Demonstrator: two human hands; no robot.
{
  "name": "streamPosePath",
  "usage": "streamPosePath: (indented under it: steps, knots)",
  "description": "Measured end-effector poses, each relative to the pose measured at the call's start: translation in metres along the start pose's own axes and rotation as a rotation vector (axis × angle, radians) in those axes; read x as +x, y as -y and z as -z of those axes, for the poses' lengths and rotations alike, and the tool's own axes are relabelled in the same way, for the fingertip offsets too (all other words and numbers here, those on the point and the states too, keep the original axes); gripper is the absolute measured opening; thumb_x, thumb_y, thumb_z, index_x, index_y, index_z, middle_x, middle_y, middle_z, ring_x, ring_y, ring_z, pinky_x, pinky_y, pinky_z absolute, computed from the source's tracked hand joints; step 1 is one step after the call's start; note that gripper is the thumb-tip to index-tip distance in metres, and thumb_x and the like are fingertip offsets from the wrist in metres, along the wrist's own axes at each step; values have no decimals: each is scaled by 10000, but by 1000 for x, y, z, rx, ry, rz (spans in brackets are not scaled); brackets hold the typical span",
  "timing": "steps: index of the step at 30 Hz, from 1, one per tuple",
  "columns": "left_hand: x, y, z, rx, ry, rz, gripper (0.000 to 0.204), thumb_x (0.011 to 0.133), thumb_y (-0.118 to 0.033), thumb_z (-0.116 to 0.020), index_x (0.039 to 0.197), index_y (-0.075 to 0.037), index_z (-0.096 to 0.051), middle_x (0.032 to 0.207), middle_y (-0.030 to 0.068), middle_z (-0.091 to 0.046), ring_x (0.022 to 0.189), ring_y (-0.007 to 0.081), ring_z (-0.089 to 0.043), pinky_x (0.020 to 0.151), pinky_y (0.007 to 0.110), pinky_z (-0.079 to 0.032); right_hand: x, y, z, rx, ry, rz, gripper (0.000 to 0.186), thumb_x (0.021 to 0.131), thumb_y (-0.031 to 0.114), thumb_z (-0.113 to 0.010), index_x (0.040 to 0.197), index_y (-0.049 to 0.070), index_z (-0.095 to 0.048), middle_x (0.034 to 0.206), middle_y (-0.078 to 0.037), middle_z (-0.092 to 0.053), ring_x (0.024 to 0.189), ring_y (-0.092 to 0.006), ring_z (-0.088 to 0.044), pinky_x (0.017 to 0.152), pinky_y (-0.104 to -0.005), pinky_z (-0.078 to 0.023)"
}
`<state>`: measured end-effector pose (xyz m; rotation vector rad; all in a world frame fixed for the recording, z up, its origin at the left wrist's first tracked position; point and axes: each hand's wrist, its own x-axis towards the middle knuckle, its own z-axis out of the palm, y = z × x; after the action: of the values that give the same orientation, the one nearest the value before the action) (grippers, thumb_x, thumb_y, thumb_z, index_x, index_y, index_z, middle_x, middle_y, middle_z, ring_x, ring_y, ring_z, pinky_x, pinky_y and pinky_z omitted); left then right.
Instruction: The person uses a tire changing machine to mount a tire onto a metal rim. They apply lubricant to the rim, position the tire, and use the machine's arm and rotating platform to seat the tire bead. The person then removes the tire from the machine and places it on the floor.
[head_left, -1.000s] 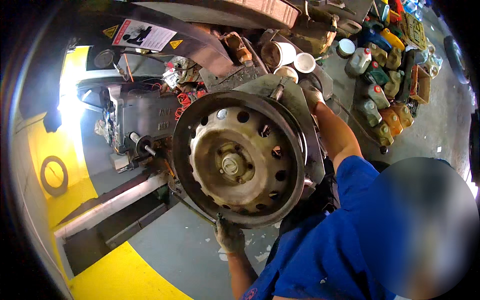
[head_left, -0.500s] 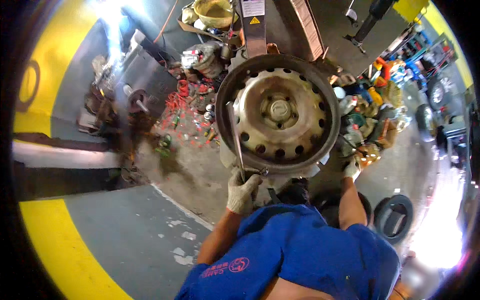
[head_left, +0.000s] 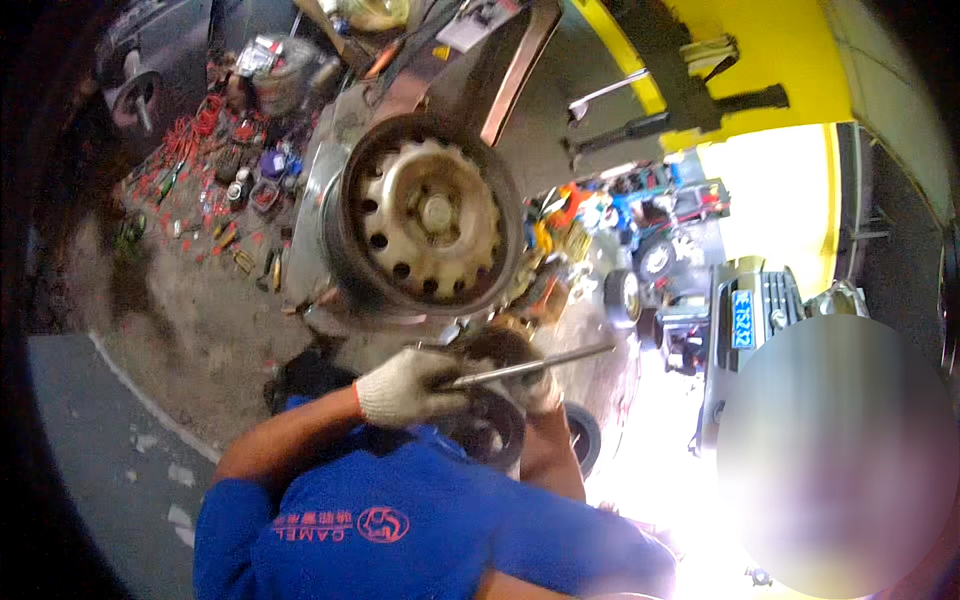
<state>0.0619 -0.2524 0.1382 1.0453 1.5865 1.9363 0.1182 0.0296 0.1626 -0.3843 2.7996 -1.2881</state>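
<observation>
A bare steel wheel rim [head_left: 437, 212], brownish silver with round holes near its edge, sits tilted on a machine stand in front of me. Close to my body, my left hand [head_left: 405, 388] in a white knit glove is closed round a long metal tyre lever [head_left: 575, 357]. The lever points right, clear of the rim. My right hand [head_left: 541, 390], also gloved, is beside and partly behind the lever; blur hides its fingers, so whether it touches the lever cannot be told.
Red cord [head_left: 190, 140] and loose tools litter the floor at left. Dark tyres [head_left: 580, 440] lie beyond my arms. A car front [head_left: 750, 320] stands at right, near a person [head_left: 835, 460]. Bottles and parts crowd the floor behind the rim.
The view has swung to the right. My left hand has brought the lever away from the rim's left edge, from upright to nearly level. My right hand has come in beside it.
</observation>
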Motion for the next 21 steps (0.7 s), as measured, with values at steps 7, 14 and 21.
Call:
streamPosePath:
  steps: [7,14,21]
  knots:
    - [22,4,43,19,96,222,383,891,-347,-757,1002,12,-686,857,238,-673,762,318,-688,718,426,-522,93,55,1,508,302,116,369,967,322,-701,1127,-10,-715,1189,-216,-660,1099,-329,-640,930,-428,-524]
    - [45,28,88,321,13,144,209,772,-158,-829,904,-54,-704,995,132,-695,898,292,-690,752,400,-554,113,50,-4,753,-252,143,515,950,462,-683,957,-53,-694,936,-195,-679,842,-297,-646,695,-396,-513]
    - [87,36,209,212,-391,404,178,821,-54,-763,975,-31,-677,1079,82,-733,970,165,-694,795,339,-571,90,40,27,1007,-623,111,386,980,381,-667,977,-4,-644,857,-150,-630,794,-286,-625,694,-437,-538]
